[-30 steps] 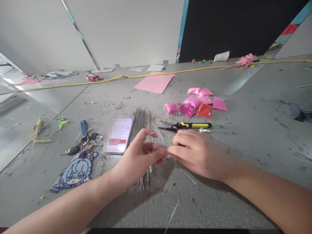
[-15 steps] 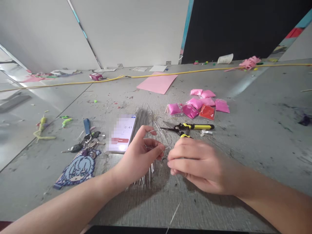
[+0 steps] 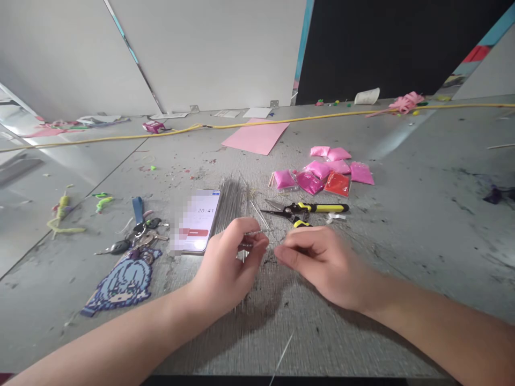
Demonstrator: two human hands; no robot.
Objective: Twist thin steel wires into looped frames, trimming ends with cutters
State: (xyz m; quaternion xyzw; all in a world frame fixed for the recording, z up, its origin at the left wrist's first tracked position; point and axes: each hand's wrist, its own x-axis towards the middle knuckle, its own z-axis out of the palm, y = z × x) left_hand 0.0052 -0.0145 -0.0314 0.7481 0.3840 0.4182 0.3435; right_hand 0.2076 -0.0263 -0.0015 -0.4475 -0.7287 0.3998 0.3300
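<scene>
My left hand (image 3: 231, 262) hovers low over a bundle of thin metal wires (image 3: 232, 201) lying on the grey table (image 3: 402, 225). Its thumb and fingers pinch one thin wire piece (image 3: 251, 234) near the tip. My right hand (image 3: 322, 262) is just to the right, fingers curled and pinched together close to the left fingertips; what it holds is too small and blurred to name. Yellow-handled pliers (image 3: 309, 209) lie right behind my right hand.
A phone (image 3: 197, 221) lies left of the wires, with keys (image 3: 137, 236) and a pixel-bead keychain (image 3: 120, 284) further left. Several pink and red bead bags (image 3: 325, 174) sit behind the pliers. A pink paper sheet (image 3: 255, 136) and a yellow cord (image 3: 120, 139) lie far back.
My two hands were joined at the fingertips on a wire; they have drawn slightly apart. The left hand has curled tighter and the right hand has shifted right and back.
</scene>
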